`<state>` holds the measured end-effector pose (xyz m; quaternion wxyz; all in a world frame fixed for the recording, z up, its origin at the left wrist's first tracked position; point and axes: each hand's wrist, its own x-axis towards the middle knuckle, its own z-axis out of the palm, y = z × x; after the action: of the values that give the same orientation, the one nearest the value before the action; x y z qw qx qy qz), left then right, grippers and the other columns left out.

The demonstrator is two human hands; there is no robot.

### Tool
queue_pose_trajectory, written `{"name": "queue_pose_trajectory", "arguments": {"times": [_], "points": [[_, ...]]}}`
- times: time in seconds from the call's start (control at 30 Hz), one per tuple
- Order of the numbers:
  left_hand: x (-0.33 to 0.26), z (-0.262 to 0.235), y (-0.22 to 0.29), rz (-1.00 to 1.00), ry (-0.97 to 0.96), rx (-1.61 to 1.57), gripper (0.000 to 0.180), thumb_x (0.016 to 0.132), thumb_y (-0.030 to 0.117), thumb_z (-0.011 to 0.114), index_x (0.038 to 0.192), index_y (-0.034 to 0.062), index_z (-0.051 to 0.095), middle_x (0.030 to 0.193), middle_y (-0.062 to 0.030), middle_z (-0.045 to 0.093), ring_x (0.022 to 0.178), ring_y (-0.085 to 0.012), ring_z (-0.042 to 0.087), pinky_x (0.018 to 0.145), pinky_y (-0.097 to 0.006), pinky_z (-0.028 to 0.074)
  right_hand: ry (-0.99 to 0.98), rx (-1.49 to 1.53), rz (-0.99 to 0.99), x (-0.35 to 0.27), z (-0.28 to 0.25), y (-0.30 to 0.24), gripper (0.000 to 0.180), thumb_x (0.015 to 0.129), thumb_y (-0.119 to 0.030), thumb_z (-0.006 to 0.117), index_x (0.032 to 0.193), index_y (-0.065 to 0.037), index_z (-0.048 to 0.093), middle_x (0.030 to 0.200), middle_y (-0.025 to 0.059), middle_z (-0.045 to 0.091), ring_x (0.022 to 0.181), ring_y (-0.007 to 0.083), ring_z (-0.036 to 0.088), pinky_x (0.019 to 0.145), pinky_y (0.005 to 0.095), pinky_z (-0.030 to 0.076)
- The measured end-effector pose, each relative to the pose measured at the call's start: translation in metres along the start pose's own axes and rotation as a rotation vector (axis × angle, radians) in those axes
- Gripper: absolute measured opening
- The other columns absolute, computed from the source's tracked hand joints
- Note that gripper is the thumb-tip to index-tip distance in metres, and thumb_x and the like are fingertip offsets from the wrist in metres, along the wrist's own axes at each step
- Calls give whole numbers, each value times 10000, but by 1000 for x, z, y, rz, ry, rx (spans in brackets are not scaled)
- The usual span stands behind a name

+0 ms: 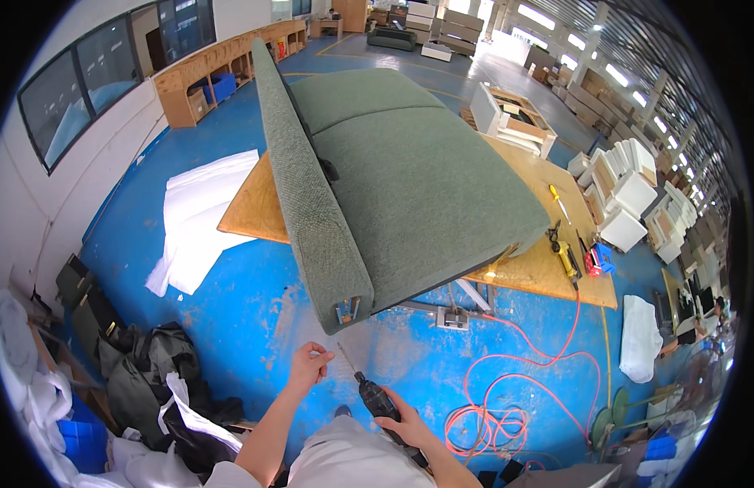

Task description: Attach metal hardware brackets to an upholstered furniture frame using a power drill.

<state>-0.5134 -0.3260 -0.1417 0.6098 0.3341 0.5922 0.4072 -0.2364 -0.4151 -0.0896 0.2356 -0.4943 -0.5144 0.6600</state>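
Note:
A long green upholstered sofa (409, 179) lies on its back across a wooden worktable (548, 268), its near end overhanging the edge. A metal bracket (349, 310) shows at that near end. My right hand (401, 409) grips a black power drill (379, 401) whose long bit (347, 361) points up toward the sofa end. My left hand (309, 363) is raised beside the bit, with fingers pinched together as if on something small; I cannot tell what it is.
An orange hose (507, 382) coils on the blue floor at right. A yellow tool (567, 259) and a screwdriver (558, 201) lie on the worktable. White sheets (202, 220) lie on the floor at left, dark fabric heaps (149, 374) at lower left, white foam blocks (629, 195) at right.

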Motion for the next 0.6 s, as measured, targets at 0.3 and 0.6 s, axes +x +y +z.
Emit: {"name": "queue_pose_trajectory", "arguments": {"times": [0.3,0.6], "points": [[18,3,-3,132,-147,-226,145,971,148,664,991,6,680,720,-42,638,560,-116,555,505,-259,415,-78,52,21,0,-1,15,817,904,-163,729,1592,-155,288,1083,75,619,847,148,596,718,284,477],[30,-5,8,-14,-292,-153,172,955,156,684,992,-13,686,782,-93,698,610,-151,644,522,-263,463,-164,279,257,-7,-11,14,819,909,-262,736,1591,-155,296,1117,123,641,926,193,630,817,298,486]]}}
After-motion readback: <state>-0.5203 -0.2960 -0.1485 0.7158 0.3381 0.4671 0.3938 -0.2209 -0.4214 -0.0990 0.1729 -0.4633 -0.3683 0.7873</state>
